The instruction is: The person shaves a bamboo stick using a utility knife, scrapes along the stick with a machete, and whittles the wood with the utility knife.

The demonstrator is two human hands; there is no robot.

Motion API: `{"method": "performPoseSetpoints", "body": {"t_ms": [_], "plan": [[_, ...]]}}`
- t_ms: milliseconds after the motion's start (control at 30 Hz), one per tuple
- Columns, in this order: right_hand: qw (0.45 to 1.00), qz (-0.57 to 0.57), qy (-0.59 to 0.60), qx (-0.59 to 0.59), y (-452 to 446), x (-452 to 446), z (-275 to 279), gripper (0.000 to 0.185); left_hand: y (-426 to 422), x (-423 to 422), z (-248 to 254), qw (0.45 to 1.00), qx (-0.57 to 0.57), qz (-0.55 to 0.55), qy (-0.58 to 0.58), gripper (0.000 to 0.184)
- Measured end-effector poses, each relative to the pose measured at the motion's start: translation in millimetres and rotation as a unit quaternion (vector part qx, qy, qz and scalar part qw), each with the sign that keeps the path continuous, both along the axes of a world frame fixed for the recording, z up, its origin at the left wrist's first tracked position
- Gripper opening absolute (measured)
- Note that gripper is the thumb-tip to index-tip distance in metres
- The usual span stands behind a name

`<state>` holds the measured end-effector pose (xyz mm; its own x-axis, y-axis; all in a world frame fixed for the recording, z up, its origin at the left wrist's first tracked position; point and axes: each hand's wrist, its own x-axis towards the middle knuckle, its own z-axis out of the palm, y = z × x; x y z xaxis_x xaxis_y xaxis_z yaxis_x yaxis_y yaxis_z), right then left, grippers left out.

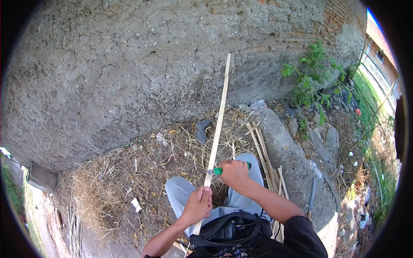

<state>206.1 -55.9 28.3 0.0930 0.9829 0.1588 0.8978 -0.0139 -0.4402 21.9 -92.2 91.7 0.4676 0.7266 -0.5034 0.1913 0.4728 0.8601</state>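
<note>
My left hand point(197, 208) is closed around the lower part of a long pale bamboo strip point(220, 120), its thumb lying along it. The strip slants up and away from my lap toward the wall. In my right hand point(235, 174) is a green-handled tool point(217, 171); its short metal head point(210, 172) lies against the strip just above my left hand. My fingers hide most of the handle, so I cannot tell the exact kind of tool. Loose strips point(263, 157) lie to the right of my knees.
A rough plastered wall point(150, 64) rises in front. Dry straw and shavings point(107, 195) cover the ground. To the right are a concrete ledge point(282, 144), a long-bladed knife point(312, 195), stones point(332, 139) and a green plant point(309, 81). A black bag point(230, 230) rests on my lap.
</note>
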Motion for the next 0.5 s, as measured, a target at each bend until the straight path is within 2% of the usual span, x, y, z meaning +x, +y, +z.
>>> {"method": "performPoseSetpoints", "body": {"t_ms": [67, 133, 233, 333, 367, 433, 467, 500], "plan": [[0.999, -0.030, -0.035, 0.003, 18, 7, -1, 0.013, -2, -1, 2, 1.000, 0.011, -0.005, 0.016, 0.029], [0.991, -0.122, -0.054, -0.007, 51, 36, 5, 0.015, -15, -6, 10, 0.999, -0.008, -0.034, 0.029, 0.029], [0.974, -0.222, -0.036, 0.043, 85, 119, -10, 0.015, -42, -27, 18, 0.993, -0.026, -0.102, 0.062, 0.029], [0.957, -0.284, -0.016, 0.049, 88, 143, -1, 0.021, -32, -53, 21, 0.992, -0.062, -0.090, 0.057, 0.030], [0.958, -0.281, -0.021, 0.048, 88, 144, 1, 0.021, -29, -56, 17, 0.993, -0.065, -0.087, 0.052, 0.030], [0.960, -0.266, 0.091, 0.021, 89, 136, 7, 0.027, -14, -62, 4, 0.995, -0.051, -0.085, 0.029, 0.033], [0.961, -0.262, 0.090, 0.021, 86, 128, 10, 0.027, -8, -60, 1, 0.995, -0.040, -0.082, 0.046, 0.037], [0.971, -0.214, 0.106, -0.001, 79, 115, 15, 0.029, -3, -57, -1, 0.995, -0.040, -0.077, 0.045, 0.037]]}}
